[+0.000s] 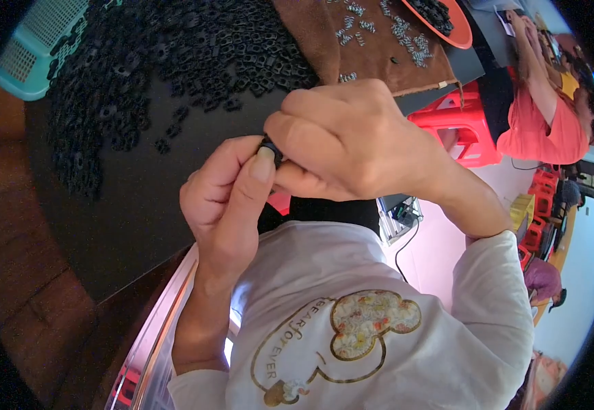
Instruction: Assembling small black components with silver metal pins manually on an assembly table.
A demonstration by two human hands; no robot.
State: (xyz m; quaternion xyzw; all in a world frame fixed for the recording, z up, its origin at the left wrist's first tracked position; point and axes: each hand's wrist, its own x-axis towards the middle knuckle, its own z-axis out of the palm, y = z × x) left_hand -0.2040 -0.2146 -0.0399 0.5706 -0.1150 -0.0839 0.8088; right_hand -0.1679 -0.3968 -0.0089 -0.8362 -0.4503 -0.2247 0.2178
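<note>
My left hand (227,193) pinches a small black plastic part (270,146) between thumb and fingertips, just past the table's near edge. From the other side my right hand (345,140) closes on the same part, its fingers curled. Most of the part is hidden by my fingers, so its exact kind does not show. Beyond my hands a large heap of small black plastic pieces (194,51) spreads over the dark table (140,225). Small metal coil springs (406,41) lie scattered on a brown cloth (379,65) at the far right.
A green plastic basket (27,61) stands at the far left. An orange-red bowl (457,31) of black pieces is at the far right. Red plastic stools (457,119) stand beside the table. Another person in a red shirt (536,130) sits at the right, with more people behind.
</note>
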